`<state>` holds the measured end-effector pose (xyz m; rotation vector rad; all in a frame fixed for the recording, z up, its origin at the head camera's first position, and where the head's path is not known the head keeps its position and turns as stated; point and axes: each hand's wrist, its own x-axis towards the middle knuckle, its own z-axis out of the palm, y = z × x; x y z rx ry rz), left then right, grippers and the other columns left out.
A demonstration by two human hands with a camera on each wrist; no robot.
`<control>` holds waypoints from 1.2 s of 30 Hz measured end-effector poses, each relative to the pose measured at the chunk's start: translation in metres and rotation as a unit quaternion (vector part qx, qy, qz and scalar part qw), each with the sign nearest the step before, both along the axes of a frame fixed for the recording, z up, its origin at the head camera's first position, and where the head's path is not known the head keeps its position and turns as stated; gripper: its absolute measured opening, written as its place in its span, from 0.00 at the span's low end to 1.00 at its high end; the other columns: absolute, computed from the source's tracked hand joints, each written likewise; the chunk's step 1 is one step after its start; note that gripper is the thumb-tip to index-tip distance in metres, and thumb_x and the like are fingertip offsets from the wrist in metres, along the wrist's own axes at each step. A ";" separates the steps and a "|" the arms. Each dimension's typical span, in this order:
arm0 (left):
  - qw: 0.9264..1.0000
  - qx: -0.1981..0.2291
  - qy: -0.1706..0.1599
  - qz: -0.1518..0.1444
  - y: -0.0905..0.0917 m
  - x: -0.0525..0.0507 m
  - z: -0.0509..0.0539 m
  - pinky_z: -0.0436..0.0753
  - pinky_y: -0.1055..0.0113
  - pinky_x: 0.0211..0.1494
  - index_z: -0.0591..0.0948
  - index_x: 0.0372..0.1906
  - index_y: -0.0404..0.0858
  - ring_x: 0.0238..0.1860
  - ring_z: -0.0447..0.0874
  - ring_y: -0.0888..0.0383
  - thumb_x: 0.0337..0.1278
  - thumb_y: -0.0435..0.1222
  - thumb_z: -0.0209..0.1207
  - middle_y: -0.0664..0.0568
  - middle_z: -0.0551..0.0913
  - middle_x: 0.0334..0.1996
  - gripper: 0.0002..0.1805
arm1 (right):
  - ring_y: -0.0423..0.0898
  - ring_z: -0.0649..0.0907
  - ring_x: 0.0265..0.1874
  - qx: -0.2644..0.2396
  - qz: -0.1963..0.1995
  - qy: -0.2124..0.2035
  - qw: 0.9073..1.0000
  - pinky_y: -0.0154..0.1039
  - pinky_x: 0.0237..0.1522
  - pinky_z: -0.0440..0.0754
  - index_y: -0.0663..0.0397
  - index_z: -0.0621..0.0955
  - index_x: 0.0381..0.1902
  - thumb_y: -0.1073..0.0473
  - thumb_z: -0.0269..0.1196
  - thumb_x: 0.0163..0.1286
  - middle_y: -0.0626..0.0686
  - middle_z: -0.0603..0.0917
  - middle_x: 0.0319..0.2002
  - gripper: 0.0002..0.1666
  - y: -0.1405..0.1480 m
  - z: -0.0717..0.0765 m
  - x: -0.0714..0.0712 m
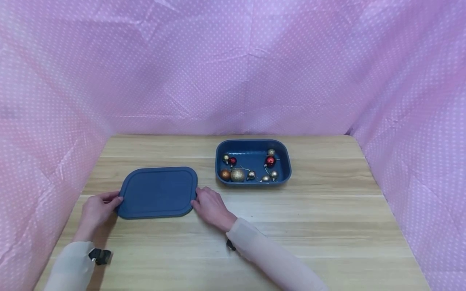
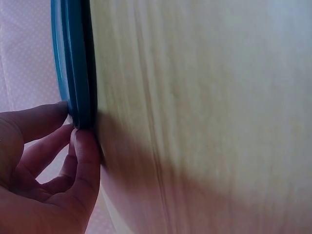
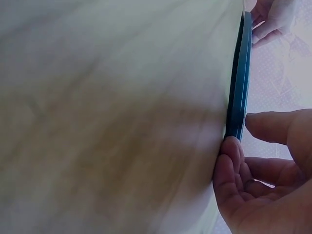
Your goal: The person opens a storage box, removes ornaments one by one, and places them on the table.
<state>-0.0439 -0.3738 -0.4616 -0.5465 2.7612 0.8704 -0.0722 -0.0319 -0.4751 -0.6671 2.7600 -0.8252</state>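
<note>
Two bare hands at a flat blue lid (image 1: 158,193), seen by the head camera and by both wrist cameras. The lid, a rounded rectangle, lies between nine and ten o'clock from the middle of the wood-grained tabletop (image 1: 327,234); whether its underside touches the wood cannot be told. The grip of the left hand (image 1: 98,208) pinches the lid's short edge between eight and nine o'clock, the thumb against the upper side and bent fingers (image 2: 87,161) at the rim. The grip of the right hand (image 1: 212,207) holds the opposite short edge between three and four o'clock, with thumb and curled fingers on either side of the rim. Between two and three o'clock from the lid, and well apart from it, stands a blue box (image 1: 249,157) containing small ornaments. Within the box, a red ball (image 1: 270,161) occupies three o'clock, with a glittery gold ball (image 1: 271,152) at two; a smaller red ball (image 1: 232,161) lies beside a shiny gold ball (image 1: 226,157) near nine; an orange-brown ball (image 1: 225,174) and a large glittery ball (image 1: 237,175) lie near eight. Pale sleeves (image 1: 276,258) cover both forearms. A pink curtain (image 1: 233,68) with white dots hangs beyond the tabletop at twelve o'clock.
</note>
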 end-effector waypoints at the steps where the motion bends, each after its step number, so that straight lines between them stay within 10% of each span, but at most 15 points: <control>1: 1.000 -0.002 0.001 -0.001 0.000 0.000 0.000 0.81 0.40 0.55 0.75 0.66 0.22 0.58 0.79 0.30 0.77 0.39 0.56 0.24 0.78 0.59 0.26 | 0.42 0.76 0.29 0.000 0.001 0.001 1.000 0.35 0.31 0.74 0.52 0.80 0.32 0.56 0.67 0.73 0.46 0.75 0.26 0.10 0.000 0.000 0.000; 8: 1.000 -0.019 0.004 0.005 0.000 0.000 0.000 0.76 0.63 0.36 0.76 0.64 0.22 0.43 0.78 0.42 0.76 0.39 0.57 0.31 0.82 0.46 0.25 | 0.41 0.75 0.30 0.004 0.005 0.002 1.000 0.35 0.31 0.75 0.56 0.82 0.38 0.57 0.67 0.73 0.46 0.75 0.28 0.08 -0.001 -0.002 0.000; 18: 0.999 -0.030 0.017 -0.003 0.004 0.005 0.003 0.78 0.64 0.32 0.76 0.63 0.20 0.41 0.81 0.41 0.78 0.42 0.53 0.26 0.82 0.48 0.27 | 0.41 0.74 0.31 -0.012 0.005 -0.017 1.000 0.34 0.31 0.73 0.61 0.83 0.49 0.58 0.66 0.73 0.46 0.75 0.29 0.13 0.002 0.001 0.002; 23: 0.998 -0.032 0.047 -0.020 0.008 0.012 0.006 0.85 0.48 0.41 0.74 0.65 0.20 0.47 0.83 0.32 0.79 0.46 0.50 0.22 0.80 0.52 0.31 | 0.41 0.76 0.34 -0.038 0.000 -0.038 0.999 0.33 0.33 0.75 0.61 0.83 0.53 0.57 0.65 0.74 0.46 0.78 0.32 0.16 0.006 0.004 0.006; 28: 0.993 -0.029 0.108 -0.027 0.018 0.021 0.010 0.70 0.28 0.56 0.69 0.69 0.19 0.59 0.71 0.20 0.80 0.48 0.49 0.15 0.66 0.63 0.34 | 0.46 0.83 0.54 -0.053 0.000 -0.047 0.997 0.41 0.53 0.82 0.62 0.78 0.67 0.55 0.62 0.76 0.54 0.86 0.53 0.27 0.013 0.008 0.015; 36: 0.976 -0.017 0.216 -0.014 0.057 0.025 0.023 0.61 0.27 0.68 0.65 0.74 0.22 0.70 0.59 0.22 0.79 0.45 0.51 0.22 0.59 0.73 0.34 | 0.47 0.77 0.68 -0.093 -0.005 -0.055 0.994 0.45 0.68 0.75 0.57 0.75 0.73 0.51 0.60 0.78 0.53 0.80 0.68 0.30 0.028 0.020 0.027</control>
